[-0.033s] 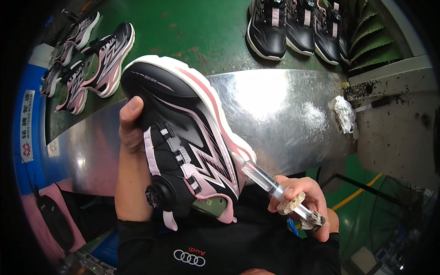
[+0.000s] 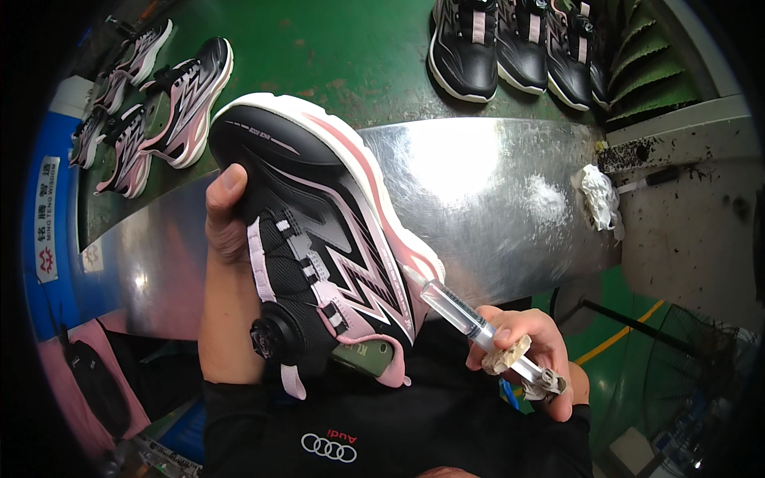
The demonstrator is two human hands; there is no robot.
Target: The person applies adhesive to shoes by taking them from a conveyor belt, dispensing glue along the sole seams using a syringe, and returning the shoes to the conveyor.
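A black sneaker (image 2: 319,171) with pink and grey stripes, a white-and-pink sole and a round lacing dial is tilted across the middle, toe up. My left hand (image 2: 227,211) grips it at the toe end, thumb on the upper; the other fingers are hidden behind it. Wrapped in my right hand (image 2: 542,338) is a clear plastic syringe (image 2: 453,306), partly filled. Tape-like wads cover its flange and plunger end. Its thin tip meets the seam between upper and sole near the heel. A dark green insole (image 2: 362,362) shows at the shoe's opening.
Several matching sneakers (image 2: 191,107) stand at the far left, and more shoes (image 2: 464,60) line the far right on the green surface (image 2: 335,56). A shiny metal plate (image 2: 486,239) lies beneath my hands. Crumpled white paper (image 2: 598,199) sits by a dark-handled tool (image 2: 660,178). A fan (image 2: 685,350) stands lower right.
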